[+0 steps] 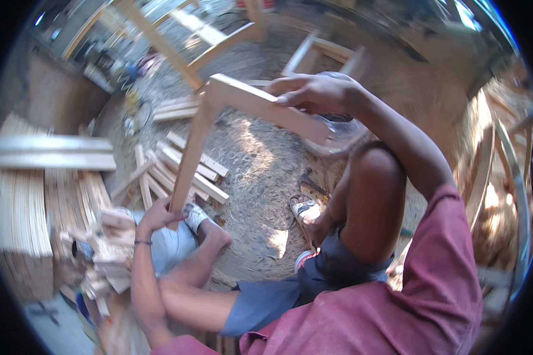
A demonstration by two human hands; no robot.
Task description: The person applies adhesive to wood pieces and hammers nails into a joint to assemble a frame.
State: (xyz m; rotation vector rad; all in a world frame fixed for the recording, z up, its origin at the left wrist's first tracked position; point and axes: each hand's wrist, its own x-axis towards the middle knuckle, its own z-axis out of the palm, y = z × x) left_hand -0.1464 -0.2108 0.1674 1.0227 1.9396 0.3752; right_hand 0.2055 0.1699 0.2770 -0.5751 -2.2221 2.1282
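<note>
- Wooden frame (219, 112), two slats joined at a corner, is held up over the dirt floor (260, 165).
- Left hand (157, 216): fingers clamped on the lower slat end.
- Right hand (314, 93): fingers closed over the upper slat.
- Loose slats (183, 171) lie below.

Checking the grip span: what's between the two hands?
Head view: only the L-shaped wooden frame spans from left hand to right hand; dirt floor behind.
</note>
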